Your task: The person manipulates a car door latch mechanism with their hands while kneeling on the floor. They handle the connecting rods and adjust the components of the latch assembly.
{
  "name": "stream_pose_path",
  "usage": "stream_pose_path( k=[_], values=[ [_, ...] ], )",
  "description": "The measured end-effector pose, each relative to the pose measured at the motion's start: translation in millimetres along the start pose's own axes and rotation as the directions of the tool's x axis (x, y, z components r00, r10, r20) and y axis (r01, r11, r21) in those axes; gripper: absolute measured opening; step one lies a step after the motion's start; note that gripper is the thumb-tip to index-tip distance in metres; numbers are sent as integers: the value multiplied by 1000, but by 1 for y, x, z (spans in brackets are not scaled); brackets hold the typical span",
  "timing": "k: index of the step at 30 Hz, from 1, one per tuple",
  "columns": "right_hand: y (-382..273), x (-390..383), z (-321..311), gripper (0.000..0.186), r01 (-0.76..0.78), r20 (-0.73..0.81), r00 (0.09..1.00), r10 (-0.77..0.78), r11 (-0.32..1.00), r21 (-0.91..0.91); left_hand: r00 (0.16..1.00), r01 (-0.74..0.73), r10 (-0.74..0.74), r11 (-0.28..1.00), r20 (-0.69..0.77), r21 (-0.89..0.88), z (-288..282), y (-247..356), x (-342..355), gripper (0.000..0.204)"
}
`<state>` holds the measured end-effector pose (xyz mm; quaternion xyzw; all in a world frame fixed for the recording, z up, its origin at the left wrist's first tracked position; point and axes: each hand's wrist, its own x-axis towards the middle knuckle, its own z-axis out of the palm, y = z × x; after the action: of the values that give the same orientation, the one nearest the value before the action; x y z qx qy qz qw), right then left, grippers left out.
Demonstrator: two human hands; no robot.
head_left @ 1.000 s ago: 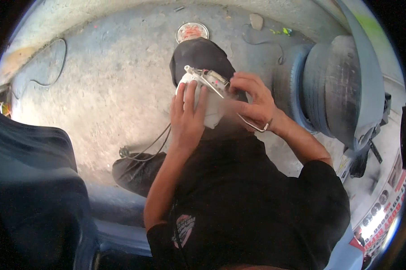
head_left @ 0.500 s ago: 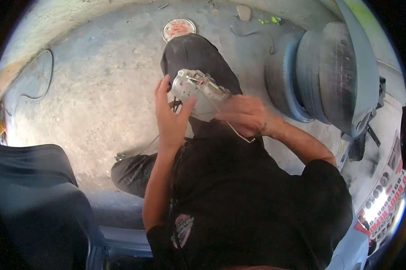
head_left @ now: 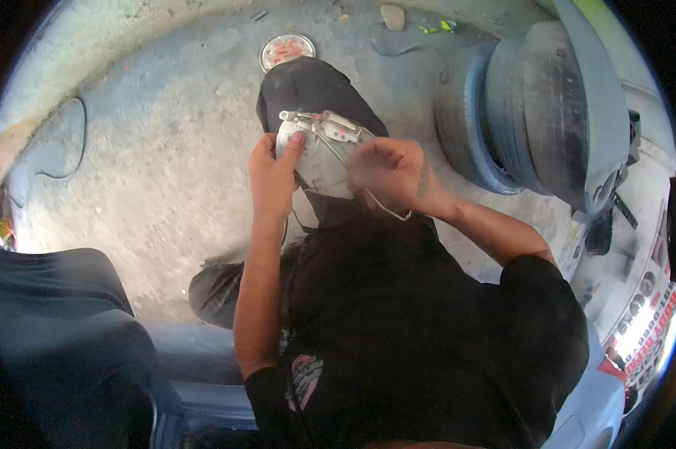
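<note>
A grey part (head_left: 324, 170) with a flat rounded body and a metal mechanism along its far edge is held up over my raised knee. My left hand (head_left: 273, 176) grips its left side, the thumb lying on the face and the fingers behind. A thin bent metal rod (head_left: 387, 210) runs across the part and sticks out past its near right side. Over the right side, my right hand (head_left: 392, 173) is curled, with its fingertips drawn together and blurred. Whatever it pinches is hidden.
Beyond my knee lies a round tray (head_left: 287, 51) with reddish bits. Several tyres (head_left: 536, 105) stand at the right, beside a blue-grey panel (head_left: 604, 97). A dark seat (head_left: 50, 322) fills the lower left. A cable (head_left: 82, 138) curves over the floor, and a stone (head_left: 392, 16) lies far off.
The grey part has shifted slightly left and tilted. My left thumb has moved up onto its face, and my right hand has risen a little with its fingers curling in.
</note>
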<state>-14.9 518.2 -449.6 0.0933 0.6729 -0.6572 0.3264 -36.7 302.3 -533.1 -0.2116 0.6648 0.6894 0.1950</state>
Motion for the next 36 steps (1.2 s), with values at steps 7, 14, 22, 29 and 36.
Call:
stream_pose_path(
  k=[7,14,22,29,36],
  values=[
    [-21,12,-13,22,-17,210,978,-14,989,146,995,88,-96,965,-18,-246,-9,4,8,30],
    [-29,31,0,25,576,132,817,-561,800,-168,994,112,-108,930,31,-350,-25,17,24,24],
    [-48,67,19,36,799,322,334,-886,85,-595,996,90,-93,906,14,-412,-32,28,32,25],
    [-66,93,59,50,811,529,351,-773,-32,-584,998,-44,67,807,17,-589,-98,-34,54,30],
    [-99,107,61,43,820,589,177,-789,-213,-532,978,-29,139,827,153,-562,-86,22,28,26]
  ],
)
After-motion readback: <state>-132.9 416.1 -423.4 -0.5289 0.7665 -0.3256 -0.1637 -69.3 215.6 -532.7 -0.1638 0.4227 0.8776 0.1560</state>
